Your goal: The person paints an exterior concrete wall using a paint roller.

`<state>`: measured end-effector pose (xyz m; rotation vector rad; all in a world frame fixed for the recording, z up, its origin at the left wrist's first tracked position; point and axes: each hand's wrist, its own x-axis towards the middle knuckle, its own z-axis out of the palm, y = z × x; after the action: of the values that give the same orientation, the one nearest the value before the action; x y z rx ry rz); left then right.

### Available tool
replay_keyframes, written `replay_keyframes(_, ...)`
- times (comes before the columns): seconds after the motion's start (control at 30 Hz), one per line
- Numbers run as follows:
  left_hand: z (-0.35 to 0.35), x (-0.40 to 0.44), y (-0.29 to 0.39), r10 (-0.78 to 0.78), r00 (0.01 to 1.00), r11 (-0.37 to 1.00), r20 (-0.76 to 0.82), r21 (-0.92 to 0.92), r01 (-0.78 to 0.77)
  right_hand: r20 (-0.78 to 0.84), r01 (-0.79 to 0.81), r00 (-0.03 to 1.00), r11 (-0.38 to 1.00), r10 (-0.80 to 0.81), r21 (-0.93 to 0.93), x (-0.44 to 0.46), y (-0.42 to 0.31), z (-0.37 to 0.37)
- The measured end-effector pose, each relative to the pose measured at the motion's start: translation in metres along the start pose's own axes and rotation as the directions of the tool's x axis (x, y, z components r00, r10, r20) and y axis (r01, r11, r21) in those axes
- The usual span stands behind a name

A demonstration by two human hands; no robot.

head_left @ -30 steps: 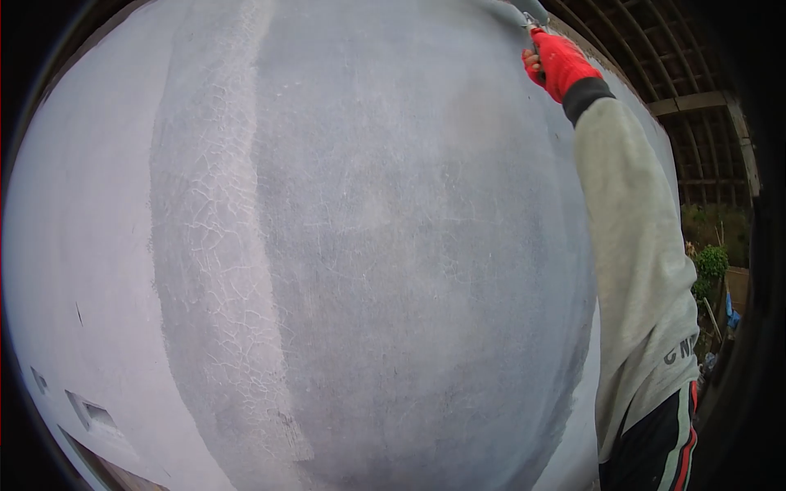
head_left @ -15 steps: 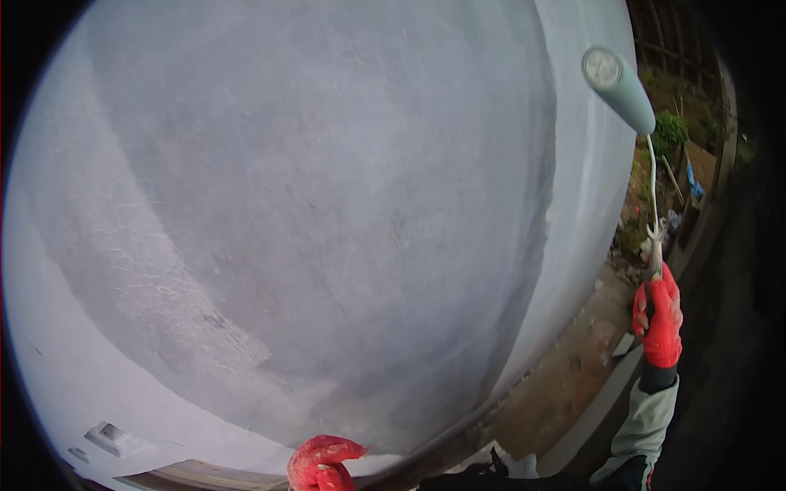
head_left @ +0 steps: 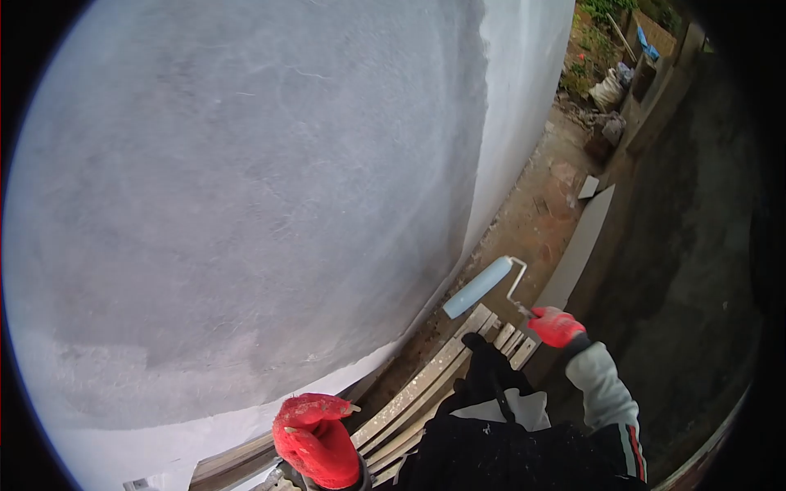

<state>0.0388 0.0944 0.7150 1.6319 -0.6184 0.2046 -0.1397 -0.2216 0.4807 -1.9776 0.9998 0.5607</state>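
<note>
My right hand (head_left: pixel 557 326), in a red glove, is closed round the handle of a paint roller (head_left: pixel 479 288). The roller's pale blue sleeve hangs off the wall, above the walkway. At the bottom, my left hand (head_left: pixel 318 438) wears a red glove with bare fingertips showing; its fingers are curled, and whether anything is in them is hidden. Beside both hands stands the large wall (head_left: pixel 270 188), with a grey damp-looking area and paler edges.
Wooden planks (head_left: pixel 426 380) lie under my feet. Below them runs a dirt strip (head_left: pixel 536 221) with a pale board (head_left: pixel 577 250) along it. Sacks (head_left: pixel 607 92) and plants are at the upper right, and a dark wall (head_left: pixel 688 237) stands on the right.
The view has tilted downward. My right hand has come down from the top of the wall with the roller. My left hand has come into view at the bottom.
</note>
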Motion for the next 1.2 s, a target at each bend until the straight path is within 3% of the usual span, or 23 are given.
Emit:
replay_keyframes(0.03,0.006,-0.003,-0.005,-0.043,0.999,0.999,-0.034,-0.005,0.042,0.093,-0.048,0.995,0.999,0.046,0.025,0.028,0.008,0.022)
replay_keyframes(0.13,0.023,-0.015,-0.021,-0.180,0.982,0.983,-0.052,-0.050,0.178,0.155,0.047,0.988,0.984,-0.020,-0.171,0.118,0.038,0.102)
replay_keyframes(0.2,0.036,-0.026,-0.038,-0.417,0.909,0.908,0.013,0.041,0.416,0.207,0.065,0.978,0.970,-0.015,-0.235,0.159,0.041,0.141)
replay_keyframes(0.27,0.057,-0.045,-0.067,-0.553,0.833,0.833,-0.025,-0.050,0.551,0.181,0.176,0.975,0.938,-0.125,-0.299,0.203,0.043,0.177)
replay_keyframes(0.3,0.065,-0.056,-0.083,-0.587,0.809,0.809,-0.002,-0.032,0.587,0.188,0.169,0.975,0.946,-0.119,-0.278,0.229,0.051,0.204)
replay_keyframes(0.37,0.085,-0.076,-0.123,-0.639,0.769,0.769,0.019,0.018,0.639,0.250,0.276,0.952,0.853,-0.178,-0.443,0.302,0.079,0.275)
replay_keyframes(0.47,0.106,-0.114,-0.191,-0.708,0.706,0.706,0.003,0.010,0.708,0.262,0.317,0.940,0.837,-0.217,-0.446,0.384,0.111,0.359)
replay_keyframes(0.57,0.123,-0.151,-0.261,-0.723,0.690,0.687,-0.034,0.067,0.723,0.145,0.260,0.964,0.892,-0.221,-0.371,0.472,0.151,0.454)
replay_keyframes(0.63,0.120,-0.176,-0.311,-0.780,0.626,0.623,0.026,0.137,0.770,0.081,0.232,0.973,0.911,-0.217,-0.342,0.509,0.167,0.503)
replay_keyframes(0.7,0.125,-0.208,-0.361,-0.779,0.627,0.617,0.009,0.192,0.763,0.308,0.122,0.951,0.926,-0.007,-0.357,0.557,0.170,0.527)
replay_keyframes(0.73,0.125,-0.228,-0.386,-0.817,0.575,0.568,-0.029,0.125,0.813,0.417,0.070,0.904,0.926,0.099,-0.372,0.578,0.176,0.544)
replay_keyframes(0.77,0.120,-0.243,-0.410,-0.810,0.587,0.576,0.002,0.199,0.793,0.434,0.085,0.894,0.908,0.112,-0.410,0.600,0.181,0.559)
replay_keyframes(0.83,0.110,-0.279,-0.459,-0.801,0.598,0.582,0.033,0.275,0.765,0.422,0.094,0.902,0.913,0.091,-0.397,0.632,0.191,0.580)
replay_keyframes(0.9,0.096,-0.330,-0.508,-0.810,0.576,0.566,-0.108,0.110,0.817,0.394,0.112,0.918,0.916,0.053,-0.384,0.653,0.201,0.594)
replay_keyframes(0.93,0.098,-0.332,-0.520,-0.808,0.579,0.568,-0.109,0.113,0.815,0.375,0.121,0.927,0.918,0.033,-0.379,0.662,0.203,0.595)
replay_keyframes(1.0,0.104,-0.330,-0.535,-0.854,0.504,0.521,0.132,0.227,0.823,0.357,0.134,0.934,0.920,0.007,-0.369,0.673,0.201,0.584)
replay_keyframes(1.03,0.110,-0.331,-0.540,-0.855,0.499,0.518,0.140,0.254,0.817,0.364,0.153,0.931,0.912,-0.004,-0.380,0.672,0.195,0.567)
replay_keyframes(1.1,0.116,-0.335,-0.548,-0.861,0.503,0.504,0.077,0.252,0.826,0.376,0.176,0.926,0.907,-0.021,-0.383,0.688,0.194,0.562)
replay_keyframes(1.17,0.119,-0.340,-0.552,-0.857,0.515,0.503,0.019,0.250,0.828,0.221,0.146,0.973,0.929,-0.072,-0.340,0.707,0.202,0.571)
replay_keyframes(1.2,0.121,-0.341,-0.554,-0.856,0.516,0.499,-0.003,0.253,0.829,0.226,0.150,0.971,0.929,-0.075,-0.338,0.714,0.205,0.573)
